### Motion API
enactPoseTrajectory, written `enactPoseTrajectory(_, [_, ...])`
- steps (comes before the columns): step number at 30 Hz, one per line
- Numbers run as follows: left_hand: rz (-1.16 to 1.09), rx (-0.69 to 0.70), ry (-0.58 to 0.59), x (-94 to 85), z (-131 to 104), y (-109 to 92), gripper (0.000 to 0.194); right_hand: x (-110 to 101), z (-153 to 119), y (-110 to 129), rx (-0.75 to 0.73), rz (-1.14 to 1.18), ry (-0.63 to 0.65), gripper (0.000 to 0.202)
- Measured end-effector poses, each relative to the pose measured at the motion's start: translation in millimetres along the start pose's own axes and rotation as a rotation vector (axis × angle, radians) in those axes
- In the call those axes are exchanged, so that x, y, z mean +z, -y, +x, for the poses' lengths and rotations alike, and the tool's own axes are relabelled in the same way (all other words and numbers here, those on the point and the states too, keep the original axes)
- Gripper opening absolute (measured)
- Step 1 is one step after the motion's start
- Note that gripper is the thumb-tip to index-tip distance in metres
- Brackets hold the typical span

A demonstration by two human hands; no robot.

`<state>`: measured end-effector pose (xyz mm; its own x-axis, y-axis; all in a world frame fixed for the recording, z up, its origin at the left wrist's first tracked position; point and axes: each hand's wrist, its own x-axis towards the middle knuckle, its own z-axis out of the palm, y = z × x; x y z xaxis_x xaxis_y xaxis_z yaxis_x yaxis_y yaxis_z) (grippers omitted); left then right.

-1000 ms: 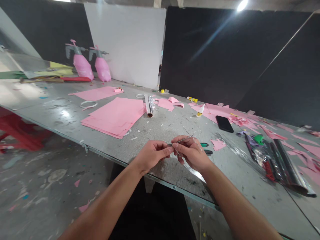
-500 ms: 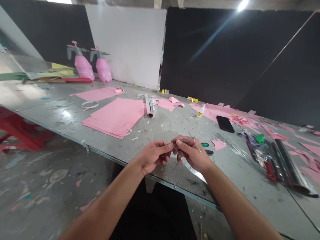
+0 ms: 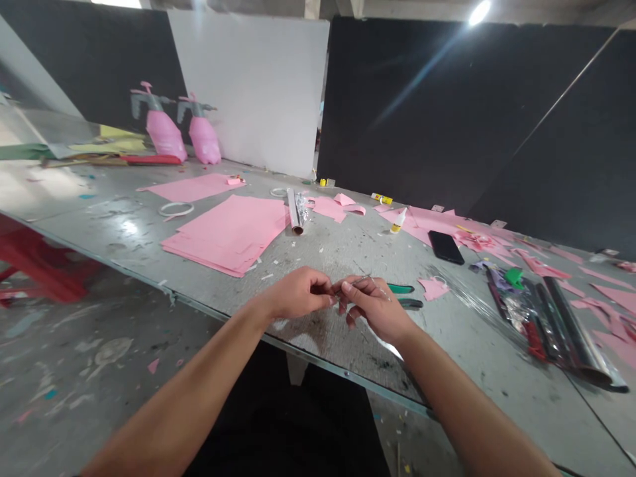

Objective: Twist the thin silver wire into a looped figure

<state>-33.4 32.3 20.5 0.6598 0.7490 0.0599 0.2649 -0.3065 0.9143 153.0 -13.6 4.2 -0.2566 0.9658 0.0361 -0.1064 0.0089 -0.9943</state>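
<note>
Head view: hands (image 3: 380, 305) over littered table (image 3: 350, 248), dark panels (image 3: 422, 112).

Silvery strand (image 3: 365, 277) in R hand (image 3: 375, 305) — v. thin, blurs in among the fingers, so full length & exact shape can't be made out. Fingertips of L hand (image 3: 298, 291) partly hidden; can't tell if they grip the strand's near end. Green-handled tool (image 3: 402, 289): front end hidden behind R hand, type unclear. Forearms (image 3: 460, 397) cut by bottom edge. Glue bottle (image 3: 398, 221) & yellow tube (image 3: 381, 198) — labels too small to read. Pink stack (image 3: 233, 228): lower layers mostly covered. Red stool-like item (image 3: 44, 262) blurred, cut by L edge; green sheet (image 3: 22, 152) ditto. Spray bottles (image 3: 165, 136) soft, markings illegible.
</note>
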Motion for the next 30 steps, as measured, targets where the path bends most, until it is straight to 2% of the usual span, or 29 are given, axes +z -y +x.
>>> enactPoseTrajectory(4, [0.271, 0.054, -0.147, 3.3, 1, -8, 0.019, -1, 3, -3, -0.021, -0.023, -0.028, 0.032])
enactPoseTrajectory(7, [0.418, 0.063, -0.293, 19.4, -2, -8, 0.016, -1, 5, -6, -0.05, -0.03, -0.103, 0.034])
enactPoseTrajectory(10, [0.523, 0.034, -0.392, 38.0, -6, -4, 0.012, -1, 6, -8, -0.07, -0.032, -0.144, 0.034])
enactPoseTrajectory(14, [0.606, 0.023, -0.455, 49.5, -7, 2, 0.016, -2, 7, -12, -0.138, -0.052, -0.172, 0.03])
enactPoseTrajectory(20, [0.635, 0.068, -0.486, 45.1, 0, 7, 0.02, -3, 12, -14, -0.24, -0.114, -0.188, 0.029])
enactPoseTrajectory(24, [0.732, 0.058, -0.556, 50.2, 2, 13, 0.015, -1, 16, -14, -0.263, -0.098, -0.208, 0.031])
enactPoseTrajectory(26, [0.682, 0.078, -0.61, 54.1, 2, 14, 0.014, -2, 17, -15, -0.252, -0.076, -0.22, 0.032])
enactPoseTrajectory(28, [0.482, 0.131, -0.637, 57.0, 2, 13, 0.013, -3, 18, -16, -0.228, -0.055, -0.231, 0.032])
enactPoseTrajectory(30, [0.218, 0.128, -0.597, 58.2, 3, 10, 0.014, -5, 18, -17, -0.204, -0.041, -0.239, 0.03])
